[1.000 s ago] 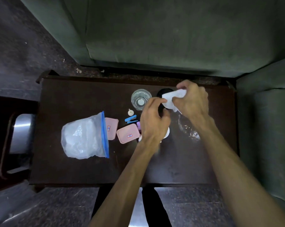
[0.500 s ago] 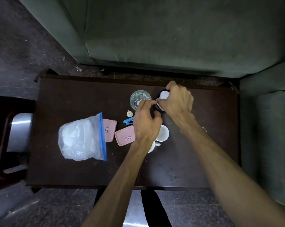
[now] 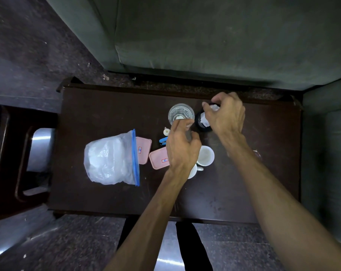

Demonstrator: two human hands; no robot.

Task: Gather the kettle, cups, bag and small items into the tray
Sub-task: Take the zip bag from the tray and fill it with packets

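Right hand [image 3: 225, 116], upper centre-right of frame, clenches white crumpled material [image 3: 214, 108] directly over the dark cup [image 3: 202, 122], while the left hand [image 3: 182, 147], fingers loosely curled and empty, hovers just below the glass [image 3: 181, 114], nearer the white cups [image 3: 206, 155].

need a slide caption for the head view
Right hand pushes white paper into a black cup; left hand hovers near the glass on the dark table.
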